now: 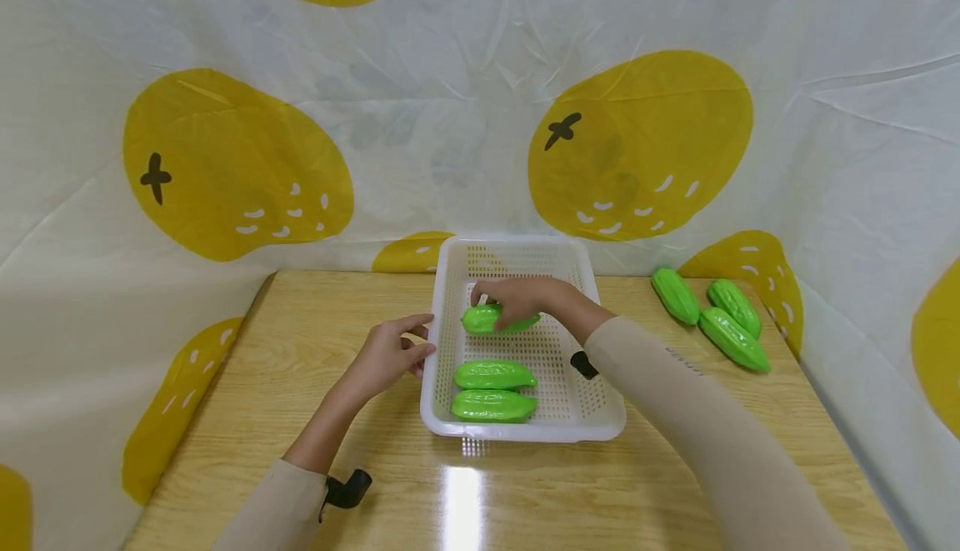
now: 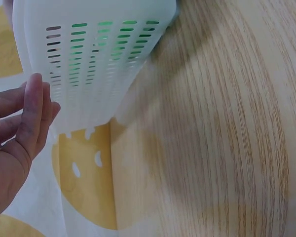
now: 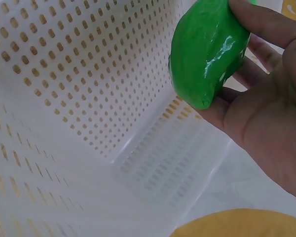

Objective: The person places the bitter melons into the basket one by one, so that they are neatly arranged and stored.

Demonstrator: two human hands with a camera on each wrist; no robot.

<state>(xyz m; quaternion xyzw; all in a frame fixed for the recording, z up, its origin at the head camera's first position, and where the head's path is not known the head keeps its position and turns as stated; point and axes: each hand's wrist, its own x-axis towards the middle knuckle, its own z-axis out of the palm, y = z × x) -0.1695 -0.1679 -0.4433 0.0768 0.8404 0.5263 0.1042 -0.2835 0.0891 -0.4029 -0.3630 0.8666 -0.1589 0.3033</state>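
A white perforated plastic basket (image 1: pixel 525 432) stands on the wooden table. Over its far part, my right hand (image 1: pixel 521 297) grips a glossy green bitter melon (image 1: pixel 480 319) between thumb and fingers. The right wrist view shows the held bitter melon (image 3: pixel 204 54) above the basket's holed floor. Two more bitter melons, one nearer me (image 1: pixel 491 407) and one just behind it (image 1: pixel 491 374), lie side by side in the near left of the basket. My left hand (image 1: pixel 386 355) is at the basket's left rim, fingers fairly straight, fingertips right at the outer wall (image 2: pixel 96 59).
Three more bitter melons lie at the table's back right: one leftmost (image 1: pixel 675 295), one behind (image 1: pixel 735 308) and one in front (image 1: pixel 735 339). A white curtain (image 1: pixel 442 142) with yellow fruit prints hangs behind the wooden table (image 1: pixel 337 301) and along both sides.
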